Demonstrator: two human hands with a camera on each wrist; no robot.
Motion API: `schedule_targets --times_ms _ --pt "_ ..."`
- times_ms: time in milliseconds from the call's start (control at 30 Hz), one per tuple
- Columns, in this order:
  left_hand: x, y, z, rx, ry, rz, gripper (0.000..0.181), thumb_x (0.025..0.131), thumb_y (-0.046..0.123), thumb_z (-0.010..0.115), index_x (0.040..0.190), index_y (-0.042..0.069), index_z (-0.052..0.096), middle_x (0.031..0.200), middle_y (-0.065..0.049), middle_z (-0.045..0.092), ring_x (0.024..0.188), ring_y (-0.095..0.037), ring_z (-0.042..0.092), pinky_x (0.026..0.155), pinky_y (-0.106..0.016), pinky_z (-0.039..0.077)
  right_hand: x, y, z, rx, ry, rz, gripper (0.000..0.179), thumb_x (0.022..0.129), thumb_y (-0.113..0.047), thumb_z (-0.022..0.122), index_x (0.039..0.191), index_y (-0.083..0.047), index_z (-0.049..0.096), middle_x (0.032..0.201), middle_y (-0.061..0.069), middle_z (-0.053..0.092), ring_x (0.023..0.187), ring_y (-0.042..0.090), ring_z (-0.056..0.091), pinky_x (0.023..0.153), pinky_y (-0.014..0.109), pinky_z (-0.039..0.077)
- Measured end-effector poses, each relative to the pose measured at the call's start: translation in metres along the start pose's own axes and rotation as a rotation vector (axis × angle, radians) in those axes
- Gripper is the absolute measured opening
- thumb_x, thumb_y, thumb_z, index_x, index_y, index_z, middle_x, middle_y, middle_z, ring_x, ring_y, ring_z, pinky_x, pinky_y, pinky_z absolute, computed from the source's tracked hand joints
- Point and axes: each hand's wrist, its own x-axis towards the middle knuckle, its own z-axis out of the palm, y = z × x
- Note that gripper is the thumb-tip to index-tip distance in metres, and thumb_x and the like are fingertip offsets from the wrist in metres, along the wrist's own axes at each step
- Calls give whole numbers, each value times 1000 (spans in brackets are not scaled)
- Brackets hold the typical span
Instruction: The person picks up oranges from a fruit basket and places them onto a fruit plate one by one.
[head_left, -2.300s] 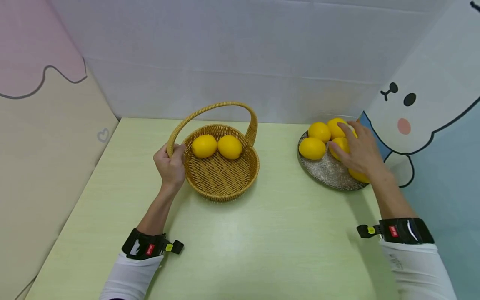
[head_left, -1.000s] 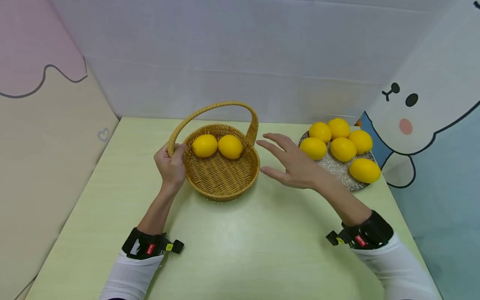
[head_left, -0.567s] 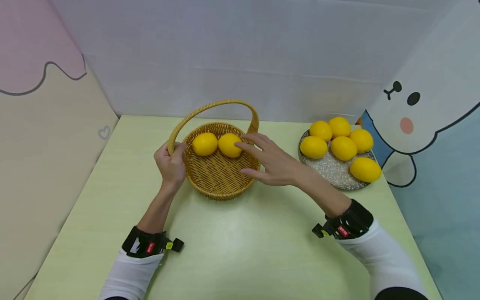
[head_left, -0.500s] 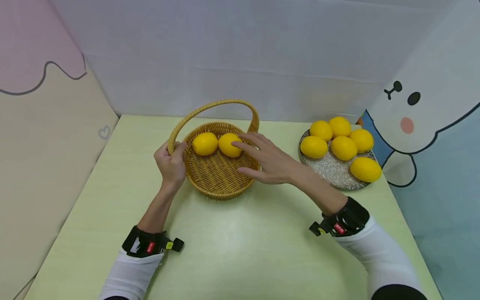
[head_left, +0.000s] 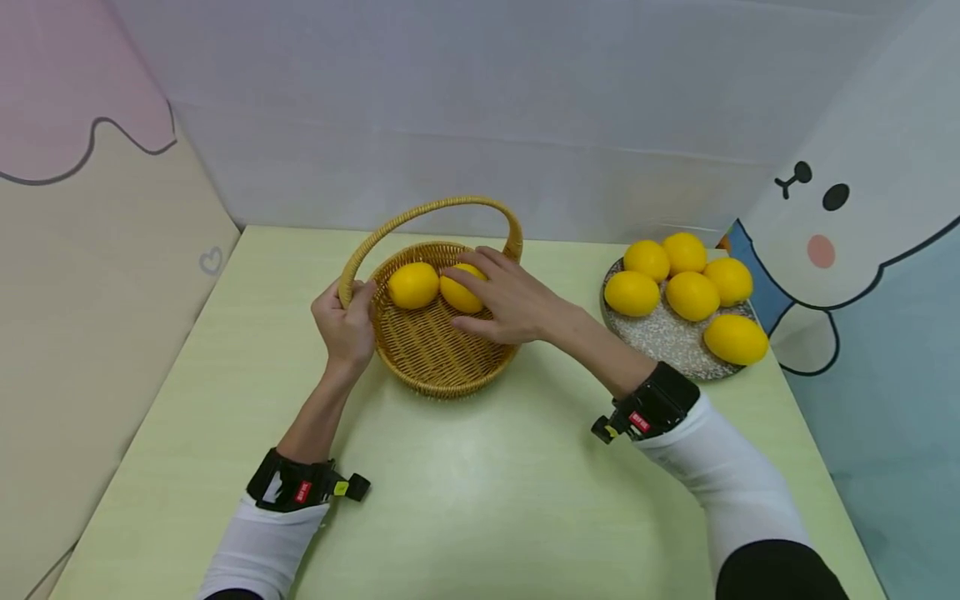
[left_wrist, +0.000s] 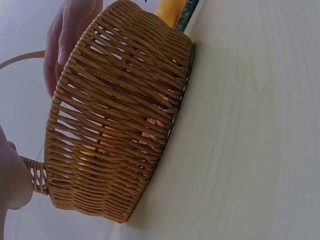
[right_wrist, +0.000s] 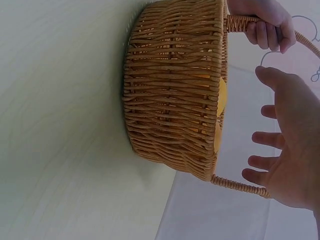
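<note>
A wicker basket (head_left: 442,389) with a tall arched handle stands on the pale green table. My left hand (head_left: 347,327) grips the left end of that handle; in the right wrist view its fingers (right_wrist: 270,35) curl round it. Two lemons lie side by side in the basket, the left lemon (head_left: 413,285) in full view and the right lemon (head_left: 459,292) partly covered by my right hand (head_left: 510,302). That hand hovers over the basket's right side with its fingers spread. In the right wrist view it holds nothing, apart from the lemons.
A speckled grey plate (head_left: 667,340) stands at the table's back right, with several lemons (head_left: 692,296) on it. Behind the table rises a pale wall (head_left: 465,108). A printed wall with a cartoon face (head_left: 832,225) borders the right side.
My right hand has left the lemons on the plate and moved left, bare, until over the basket. My left hand keeps its grip on the handle.
</note>
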Motion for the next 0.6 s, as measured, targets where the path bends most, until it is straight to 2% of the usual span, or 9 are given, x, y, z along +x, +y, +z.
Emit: schedule_targets --times_ms 333,600 --pt "1 1 1 0 -3 5 38 94 -7 58 61 7 46 47 9 37 40 -9 27 37 -20 21 15 5 9 35 -83 60 72 100 -55 57 156 -13 44 160 17 33 144 33 28 114 51 35" --pt "-1 1 1 -17 -2 -1 39 94 -8 58 60 6 45 47 8 37 40 -8 28 37 -20 20 29 5 22 -51 -178 101 76 98 -54 61 158 -11 41 161 18 30 145 36 26 113 51 38"
